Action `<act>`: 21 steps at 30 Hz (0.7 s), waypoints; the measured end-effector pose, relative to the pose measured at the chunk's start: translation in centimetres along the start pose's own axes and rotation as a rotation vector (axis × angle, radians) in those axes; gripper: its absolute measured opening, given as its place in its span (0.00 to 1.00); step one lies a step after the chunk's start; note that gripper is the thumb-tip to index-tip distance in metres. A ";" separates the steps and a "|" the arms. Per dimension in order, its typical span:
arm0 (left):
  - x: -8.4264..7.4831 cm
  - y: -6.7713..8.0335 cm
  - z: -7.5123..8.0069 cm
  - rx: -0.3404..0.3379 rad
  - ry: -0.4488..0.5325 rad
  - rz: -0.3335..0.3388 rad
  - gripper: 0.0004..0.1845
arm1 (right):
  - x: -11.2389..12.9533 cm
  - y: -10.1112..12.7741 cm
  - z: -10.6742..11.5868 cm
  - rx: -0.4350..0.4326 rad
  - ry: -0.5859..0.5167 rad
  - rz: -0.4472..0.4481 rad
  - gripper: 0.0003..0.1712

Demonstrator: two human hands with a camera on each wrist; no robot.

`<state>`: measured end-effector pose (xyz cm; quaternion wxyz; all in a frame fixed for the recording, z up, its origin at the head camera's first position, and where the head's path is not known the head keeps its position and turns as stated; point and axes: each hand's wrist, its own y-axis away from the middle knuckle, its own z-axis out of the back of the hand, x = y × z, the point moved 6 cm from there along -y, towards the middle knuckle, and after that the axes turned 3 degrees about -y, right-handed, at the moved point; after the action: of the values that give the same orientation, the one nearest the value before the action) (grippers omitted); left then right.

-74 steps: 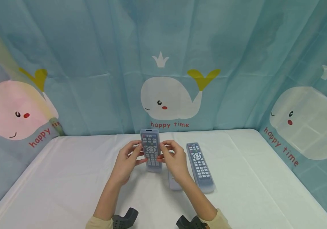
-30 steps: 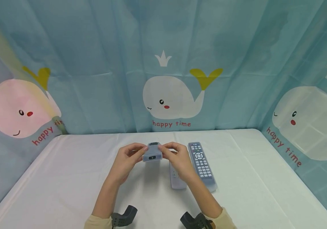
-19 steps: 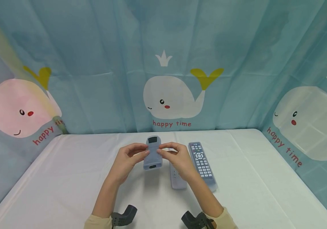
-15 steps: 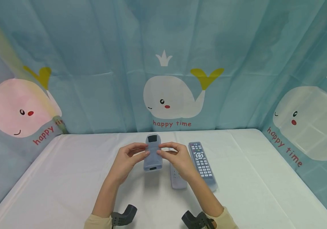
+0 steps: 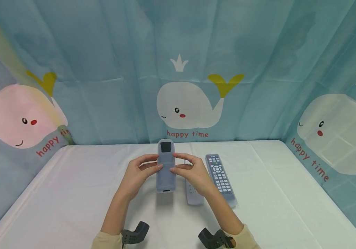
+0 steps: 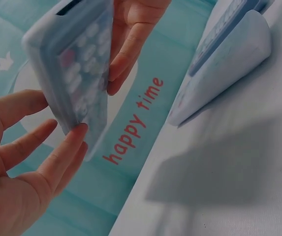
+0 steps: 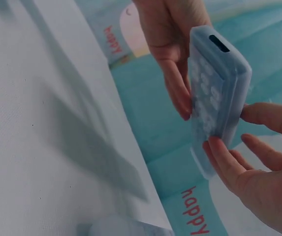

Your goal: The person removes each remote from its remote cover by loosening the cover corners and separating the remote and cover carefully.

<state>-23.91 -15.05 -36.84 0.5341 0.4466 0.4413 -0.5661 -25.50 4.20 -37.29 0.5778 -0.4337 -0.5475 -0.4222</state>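
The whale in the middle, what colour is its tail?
Yellow. The whale's tail shows best in the head view.

The held remote point(image 5: 166, 166) wears a pale blue-grey translucent sleeve with a black window at its far end. To its right lie a white remote point(image 5: 193, 195) and a dark grey remote point(image 5: 219, 178) with pale buttons. The tablecloth point(image 5: 56, 193) is plain white. The backdrop point(image 5: 103, 69) is teal, printed with white and pink whales, yellow tails, red "happy time" lettering.
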 end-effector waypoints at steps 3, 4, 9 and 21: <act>0.1 -0.1 0.0 0.004 -0.001 0.010 0.29 | 0.0 0.0 0.0 0.007 0.003 0.008 0.30; 0.2 -0.2 0.0 0.002 -0.004 0.014 0.30 | 0.0 0.0 0.0 0.010 0.002 0.011 0.31; 0.3 -0.2 0.0 -0.010 -0.025 0.018 0.32 | 0.1 0.0 0.0 0.040 -0.021 0.023 0.36; 0.4 -0.1 0.0 -0.002 -0.025 0.028 0.34 | -0.1 -0.5 -0.3 0.045 -0.002 0.037 0.41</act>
<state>-24.07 -15.17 -37.25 0.5479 0.4451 0.4291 -0.5635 -25.89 3.78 -37.39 0.5946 -0.4310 -0.5494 -0.3985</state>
